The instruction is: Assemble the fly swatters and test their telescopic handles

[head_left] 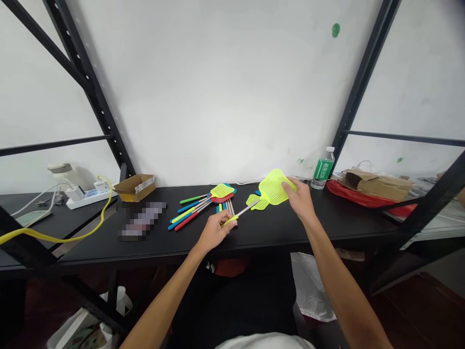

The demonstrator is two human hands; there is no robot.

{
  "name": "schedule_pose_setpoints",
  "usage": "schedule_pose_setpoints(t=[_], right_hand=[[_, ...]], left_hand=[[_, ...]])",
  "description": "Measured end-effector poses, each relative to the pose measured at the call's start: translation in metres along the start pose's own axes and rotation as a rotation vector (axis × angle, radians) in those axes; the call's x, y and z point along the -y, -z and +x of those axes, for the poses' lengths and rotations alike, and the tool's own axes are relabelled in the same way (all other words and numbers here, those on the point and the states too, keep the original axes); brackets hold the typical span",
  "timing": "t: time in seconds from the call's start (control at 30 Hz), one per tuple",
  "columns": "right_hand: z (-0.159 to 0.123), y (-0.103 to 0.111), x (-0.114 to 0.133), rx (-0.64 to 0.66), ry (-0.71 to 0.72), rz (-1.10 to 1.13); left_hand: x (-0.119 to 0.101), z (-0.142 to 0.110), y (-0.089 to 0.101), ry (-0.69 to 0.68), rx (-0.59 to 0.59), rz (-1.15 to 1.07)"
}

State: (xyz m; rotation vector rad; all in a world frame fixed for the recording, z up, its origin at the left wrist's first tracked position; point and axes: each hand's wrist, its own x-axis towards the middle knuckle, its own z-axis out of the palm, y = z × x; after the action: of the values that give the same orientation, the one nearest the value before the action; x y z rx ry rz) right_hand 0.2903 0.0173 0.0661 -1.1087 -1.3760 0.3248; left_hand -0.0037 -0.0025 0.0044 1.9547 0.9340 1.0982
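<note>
The left hand (214, 230) is clamped on the handle (231, 220) of a yellow-green fly swatter (265, 195), and the right hand (301, 198) pinches the edge of its mesh head (275, 186), holding it aslant over the black tabletop (269, 231). Twisting the hands against each other could bend the slim metal shaft (249, 207); lowering it could snag the swatters (222, 198) nearby.

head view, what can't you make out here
All in the head view:
Pixelated item: blurred by mosaic blocks.
Held swatter: handle partly covered by the left hand, head's edge by the right hand.
Swatter pile: lower heads hidden by upper ones.
Bottle: fine label print too small.
Yellow cable: cut off by the left edge.
</note>
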Motion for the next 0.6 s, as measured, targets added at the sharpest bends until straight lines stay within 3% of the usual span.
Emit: schedule_pose_setpoints(t=[0.17,0.6], right_hand=[[-0.0025,-0.0049,0.0067,0.055,-0.066,0.111],[-0.0043,-0.0078,0.0095,0.1,-0.074,0.11]], left_hand=[[-0.0037,-0.0003,-0.0004,0.0,-0.021,0.016],[-0.0025,0.0001,-0.0017,0.011,-0.069,0.08]])
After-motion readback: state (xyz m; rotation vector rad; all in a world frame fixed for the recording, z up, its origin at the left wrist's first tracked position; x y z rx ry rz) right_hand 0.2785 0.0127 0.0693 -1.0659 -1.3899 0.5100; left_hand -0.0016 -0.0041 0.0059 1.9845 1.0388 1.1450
